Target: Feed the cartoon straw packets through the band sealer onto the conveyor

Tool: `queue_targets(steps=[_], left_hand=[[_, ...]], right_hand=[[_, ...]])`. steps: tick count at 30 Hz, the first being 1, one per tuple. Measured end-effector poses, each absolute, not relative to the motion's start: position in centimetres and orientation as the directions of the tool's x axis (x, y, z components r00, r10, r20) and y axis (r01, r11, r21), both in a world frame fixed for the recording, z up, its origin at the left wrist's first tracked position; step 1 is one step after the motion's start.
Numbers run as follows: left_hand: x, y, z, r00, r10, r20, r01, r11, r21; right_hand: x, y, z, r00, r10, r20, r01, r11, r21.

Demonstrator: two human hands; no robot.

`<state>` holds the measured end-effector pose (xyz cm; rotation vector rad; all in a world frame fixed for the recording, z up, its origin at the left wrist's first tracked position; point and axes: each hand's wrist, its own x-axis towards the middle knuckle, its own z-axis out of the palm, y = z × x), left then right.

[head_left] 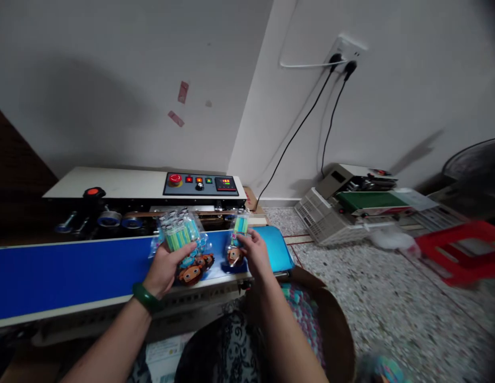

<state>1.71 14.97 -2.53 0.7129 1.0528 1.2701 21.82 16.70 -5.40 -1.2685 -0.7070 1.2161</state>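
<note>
As left hand grips packets, wrist bent

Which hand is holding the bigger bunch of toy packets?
The left hand, the one with the green bangle, grips the bigger bunch of packets. The right hand holds just one single packet on the blue belt.

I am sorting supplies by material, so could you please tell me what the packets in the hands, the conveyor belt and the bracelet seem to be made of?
The packets in the left hand and right hand look like clear glossy plastic film: the stack of packets and single packet show their contents and glints. The conveyor belt looks like smooth matte blue rubber or PVC. The bracelet looks like polished green stone or glass, possibly jade.
</note>
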Motion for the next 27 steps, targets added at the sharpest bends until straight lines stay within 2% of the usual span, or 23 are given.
queue_targets(steps=[3,6,10,13,14,16,18,19,21,24,27], left_hand=[[1.6,15.0,-2.5,-0.028,0.978,-0.206,-0.369,0.181,0.911],[1.6,15.0,-2.6,0.007,0.975,-0.221,-0.354,0.209,0.912],[1.9,15.0,-2.7,0.048,0.970,-0.238,-0.386,0.237,0.891],[2.2,14.9,-2.6,0.101,0.964,-0.246,-0.413,0.266,0.871],[2.2,14.9,-2.6,0.118,0.961,-0.250,-0.417,0.276,0.866],[2.4,14.7,-2.5,0.145,0.957,-0.253,-0.418,0.291,0.861],[2.6,14.7,-2.4,0.161,0.955,-0.248,-0.409,0.294,0.864],[2.8,14.6,-2.5,0.164,0.956,-0.243,-0.404,0.290,0.868],[3.0,14.6,-2.5,0.153,0.960,-0.234,-0.396,0.276,0.876],[3.0,14.8,-2.7,0.101,0.963,-0.249,-0.388,0.269,0.882],[2.7,15.0,-2.9,0.038,0.971,-0.236,-0.375,0.233,0.897]], right_hand=[[24.3,17.6,-5.9,0.271,0.902,-0.336,-0.257,-0.268,-0.928],[25.1,18.8,-6.3,0.218,0.895,-0.388,-0.205,-0.347,-0.915],[24.2,20.1,-6.2,0.194,0.905,-0.378,-0.127,-0.358,-0.925],[22.8,19.7,-5.3,0.247,0.927,-0.283,-0.086,-0.270,-0.959],[22.2,19.2,-4.9,0.210,0.948,-0.239,-0.089,-0.225,-0.970],[20.8,17.9,-4.0,0.029,0.984,-0.175,-0.120,-0.171,-0.978],[19.5,16.5,-3.6,-0.154,0.976,-0.152,-0.145,-0.175,-0.974],[18.9,15.9,-3.5,-0.184,0.971,-0.155,-0.155,-0.184,-0.971],[18.2,15.4,-3.7,-0.114,0.983,-0.144,-0.190,-0.163,-0.968],[18.9,15.7,-4.5,0.105,0.987,-0.122,-0.301,-0.086,-0.950],[21.5,16.7,-5.4,0.272,0.943,-0.190,-0.352,-0.086,-0.932]])
